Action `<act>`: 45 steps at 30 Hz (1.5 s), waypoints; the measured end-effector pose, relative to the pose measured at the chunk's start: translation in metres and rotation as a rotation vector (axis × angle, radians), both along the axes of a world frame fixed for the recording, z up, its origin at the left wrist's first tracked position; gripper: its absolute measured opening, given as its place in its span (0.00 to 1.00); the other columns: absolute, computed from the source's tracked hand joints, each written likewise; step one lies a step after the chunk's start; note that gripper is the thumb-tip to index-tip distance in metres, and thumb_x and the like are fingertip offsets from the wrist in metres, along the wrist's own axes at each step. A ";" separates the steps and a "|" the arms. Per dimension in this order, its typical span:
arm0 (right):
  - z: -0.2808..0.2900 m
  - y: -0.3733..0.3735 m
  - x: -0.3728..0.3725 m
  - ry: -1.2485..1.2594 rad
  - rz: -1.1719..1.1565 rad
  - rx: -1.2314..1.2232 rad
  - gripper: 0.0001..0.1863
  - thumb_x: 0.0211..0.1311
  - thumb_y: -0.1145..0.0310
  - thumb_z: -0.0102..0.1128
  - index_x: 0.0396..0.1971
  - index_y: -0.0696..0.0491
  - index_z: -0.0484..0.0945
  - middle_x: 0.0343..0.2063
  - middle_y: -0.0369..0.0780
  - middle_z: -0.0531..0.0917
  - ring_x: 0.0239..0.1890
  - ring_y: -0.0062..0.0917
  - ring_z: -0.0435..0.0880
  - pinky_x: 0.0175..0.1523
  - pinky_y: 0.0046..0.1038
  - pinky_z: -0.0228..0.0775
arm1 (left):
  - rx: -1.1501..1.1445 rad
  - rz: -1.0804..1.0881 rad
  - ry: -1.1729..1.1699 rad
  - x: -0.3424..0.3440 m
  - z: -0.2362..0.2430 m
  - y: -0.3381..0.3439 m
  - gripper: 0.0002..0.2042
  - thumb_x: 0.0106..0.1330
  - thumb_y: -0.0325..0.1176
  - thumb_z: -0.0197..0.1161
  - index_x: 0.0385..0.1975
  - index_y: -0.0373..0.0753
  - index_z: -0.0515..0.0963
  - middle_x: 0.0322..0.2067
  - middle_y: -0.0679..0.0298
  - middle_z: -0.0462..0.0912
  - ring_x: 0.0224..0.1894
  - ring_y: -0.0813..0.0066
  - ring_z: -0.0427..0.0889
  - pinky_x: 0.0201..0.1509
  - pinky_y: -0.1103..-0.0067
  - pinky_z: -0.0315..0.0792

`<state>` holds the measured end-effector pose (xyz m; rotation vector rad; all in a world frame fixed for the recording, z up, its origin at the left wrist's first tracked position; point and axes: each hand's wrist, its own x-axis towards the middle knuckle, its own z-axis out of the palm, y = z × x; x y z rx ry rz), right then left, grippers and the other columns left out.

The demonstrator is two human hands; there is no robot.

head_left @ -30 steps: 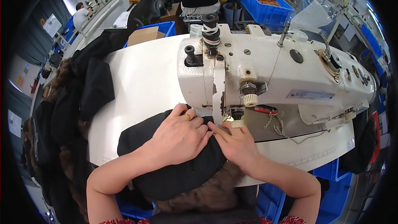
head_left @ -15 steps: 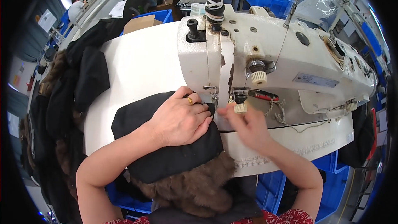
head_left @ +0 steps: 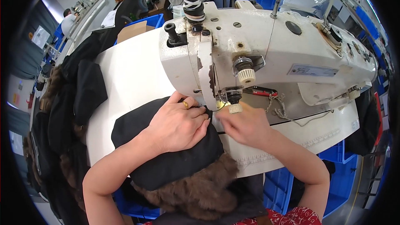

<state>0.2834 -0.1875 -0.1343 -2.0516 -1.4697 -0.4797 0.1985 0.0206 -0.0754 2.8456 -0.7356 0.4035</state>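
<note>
A black fabric piece (head_left: 175, 164) with brown fur (head_left: 200, 191) along its near side lies on the bed of a white sewing machine (head_left: 266, 37). My left hand (head_left: 179, 123), a gold ring on one finger, presses on this fabric with curled fingers, gripping it at its edge beside the needle area. Just right of the needle, my right hand (head_left: 246, 126) is closed with bent fingers, slightly blurred. Whatever its fingertips hold is hidden. The needle and presser foot are mostly covered by the machine's head and my hands.
More black garment pieces with brown fur (head_left: 62, 100) are heaped at the left edge of the white table (head_left: 129, 71). A red-handled tool (head_left: 262, 91) and a loose cord (head_left: 283, 108) lie behind my right hand. Blue bins (head_left: 339, 183) stand below, at the right.
The whole view has shifted, so the machine sits further left. My right hand has drawn its fingers in more tightly beside the needle. My left hand keeps its place on the fabric.
</note>
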 end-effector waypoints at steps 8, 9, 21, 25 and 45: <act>-0.003 0.007 -0.008 -0.083 0.185 -0.135 0.18 0.49 0.70 0.58 0.42 0.54 0.82 0.39 0.33 0.82 0.38 0.26 0.75 0.38 0.25 0.73 | 0.058 0.013 0.128 -0.004 0.006 0.002 0.11 0.62 0.36 0.58 0.37 0.39 0.84 0.40 0.64 0.85 0.45 0.67 0.81 0.52 0.68 0.67; 0.000 0.006 -0.009 -0.119 0.181 -0.168 0.18 0.48 0.69 0.58 0.42 0.55 0.82 0.39 0.34 0.82 0.38 0.26 0.75 0.38 0.25 0.72 | 0.021 0.069 0.125 -0.006 0.008 -0.001 0.11 0.63 0.37 0.59 0.34 0.39 0.84 0.36 0.63 0.84 0.45 0.66 0.80 0.58 0.66 0.63; 0.012 -0.005 -0.031 -0.317 0.098 -0.365 0.27 0.50 0.68 0.54 0.53 0.60 0.77 0.54 0.51 0.78 0.32 0.24 0.75 0.31 0.23 0.63 | -1.070 0.740 0.957 0.007 0.077 0.053 0.13 0.63 0.31 0.67 0.45 0.32 0.80 0.42 0.62 0.83 0.40 0.84 0.78 0.40 0.84 0.73; 0.008 0.003 -0.034 -0.348 0.086 -0.432 0.26 0.54 0.67 0.53 0.54 0.62 0.76 0.52 0.52 0.79 0.31 0.24 0.74 0.29 0.23 0.62 | -1.032 0.735 0.850 0.013 0.034 0.059 0.14 0.63 0.33 0.68 0.44 0.32 0.79 0.42 0.62 0.82 0.39 0.84 0.77 0.39 0.85 0.73; -0.005 0.006 -0.043 -0.003 -0.057 -0.233 0.19 0.49 0.63 0.59 0.43 0.53 0.80 0.34 0.34 0.71 0.31 0.25 0.73 0.32 0.28 0.68 | -0.800 0.925 0.827 -0.011 -0.008 0.045 0.17 0.66 0.35 0.63 0.50 0.31 0.75 0.48 0.58 0.80 0.45 0.76 0.78 0.49 0.78 0.74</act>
